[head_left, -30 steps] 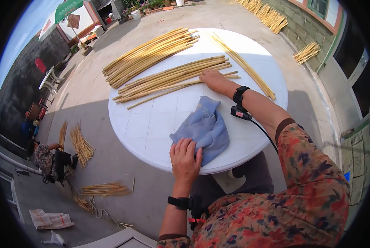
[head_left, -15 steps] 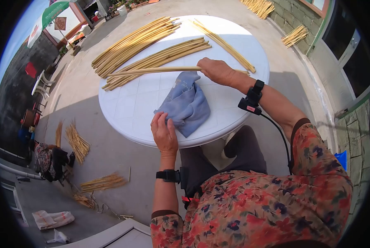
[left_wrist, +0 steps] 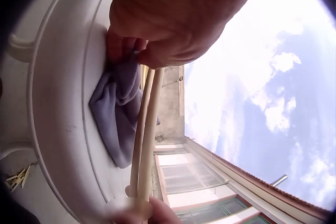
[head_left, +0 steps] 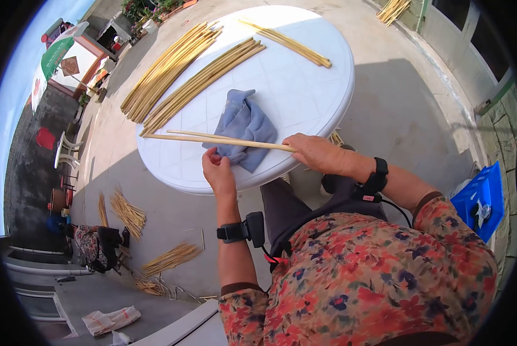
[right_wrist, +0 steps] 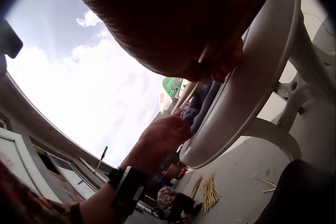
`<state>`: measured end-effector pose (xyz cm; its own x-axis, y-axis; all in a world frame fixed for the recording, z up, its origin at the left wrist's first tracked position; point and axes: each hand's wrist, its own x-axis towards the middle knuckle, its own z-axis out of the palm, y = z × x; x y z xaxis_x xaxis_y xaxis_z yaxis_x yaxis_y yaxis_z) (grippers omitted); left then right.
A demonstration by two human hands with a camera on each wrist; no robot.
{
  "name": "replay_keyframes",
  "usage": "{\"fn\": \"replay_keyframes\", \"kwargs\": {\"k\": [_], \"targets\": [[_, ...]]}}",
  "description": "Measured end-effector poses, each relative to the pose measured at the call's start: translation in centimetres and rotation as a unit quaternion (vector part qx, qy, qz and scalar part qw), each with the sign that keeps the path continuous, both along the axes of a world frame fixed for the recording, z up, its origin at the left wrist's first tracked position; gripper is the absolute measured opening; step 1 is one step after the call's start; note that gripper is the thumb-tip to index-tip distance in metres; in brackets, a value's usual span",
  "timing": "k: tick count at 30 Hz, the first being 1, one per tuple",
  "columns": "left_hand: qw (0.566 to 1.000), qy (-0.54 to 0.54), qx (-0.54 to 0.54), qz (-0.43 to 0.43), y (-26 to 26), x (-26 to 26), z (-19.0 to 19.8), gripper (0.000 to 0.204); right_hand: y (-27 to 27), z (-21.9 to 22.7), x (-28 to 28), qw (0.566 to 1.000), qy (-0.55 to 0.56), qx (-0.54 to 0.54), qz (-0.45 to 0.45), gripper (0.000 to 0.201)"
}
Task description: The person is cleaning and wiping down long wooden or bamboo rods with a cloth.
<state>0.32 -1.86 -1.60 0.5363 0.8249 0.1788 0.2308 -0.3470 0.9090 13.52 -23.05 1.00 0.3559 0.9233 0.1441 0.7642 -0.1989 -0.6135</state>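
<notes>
Two pale peeled stalks [head_left: 258, 143] stretch leftward across the table from my right hand [head_left: 322, 154], which grips their right ends. A crumpled blue-grey cloth [head_left: 244, 118] lies beneath them near the table's front edge. My left hand [head_left: 220, 176] is at the cloth's lower left edge, just below the stalks. In the left wrist view, the cloth [left_wrist: 118, 113] gathers up to the curled fingers of my left hand [left_wrist: 173, 19], which pinch it beside the stalks [left_wrist: 149, 129]. Seen from the right wrist, my right hand [right_wrist: 173, 29] is dark and partly hides the stalks.
Two groups of stalks [head_left: 169, 72] [head_left: 206, 81] lie on the left of the round white table [head_left: 304, 98]; a few more stalks [head_left: 290, 43] lie at its back right. Another person [head_left: 97, 245] sits at lower left near bundles on the ground. A blue container [head_left: 480, 202] stands at right.
My right hand has lifted two stalks from the nearer group and drawn them toward me, over the cloth. My left hand's fingers have curled in at the cloth's edge. The head view has shifted.
</notes>
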Motion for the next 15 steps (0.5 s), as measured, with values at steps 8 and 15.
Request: {"fn": "replay_keyframes", "kwargs": {"k": [8,15], "targets": [[0.803,-0.459,-0.375,-0.070,0.2,-0.9,4.3,0.029,0.8,1.3,-0.2,0.979,0.199,-0.041,0.011,0.022],[0.755,-0.351,-0.554,0.000,-2.6,0.4,0.4,0.026,4.2,-1.1,-0.5,0.973,0.226,-0.020,0.036,0.019]]}}
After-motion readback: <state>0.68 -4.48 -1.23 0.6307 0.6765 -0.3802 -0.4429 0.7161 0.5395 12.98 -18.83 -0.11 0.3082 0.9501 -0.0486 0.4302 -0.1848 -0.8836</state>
